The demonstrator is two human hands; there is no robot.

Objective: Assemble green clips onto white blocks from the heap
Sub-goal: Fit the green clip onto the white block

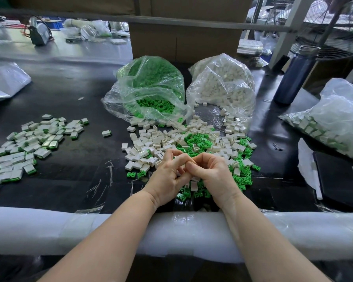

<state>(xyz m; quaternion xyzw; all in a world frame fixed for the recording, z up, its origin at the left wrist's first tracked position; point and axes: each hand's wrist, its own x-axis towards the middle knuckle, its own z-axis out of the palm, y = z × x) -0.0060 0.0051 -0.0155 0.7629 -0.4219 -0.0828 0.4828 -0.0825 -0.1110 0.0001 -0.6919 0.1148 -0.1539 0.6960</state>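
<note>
I see the left hand [167, 176] and right hand [209, 171] pressed together with fingers curled, low over the heap [192, 143] of white blocks and green clips at the middle of the black desk [69, 94]; whatever they pinch is hidden, so I cannot tell their grasp. Finished pieces [29, 143] lie well apart at left, and two open bags [151, 88] stand behind the heap.

Black worktable [69, 94], cardboard box [183, 43] behind (fan guard [334, 37] right), daylight.

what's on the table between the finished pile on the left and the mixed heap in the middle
One lone assembled block on bare black tabletop, seen in the head view.
</note>
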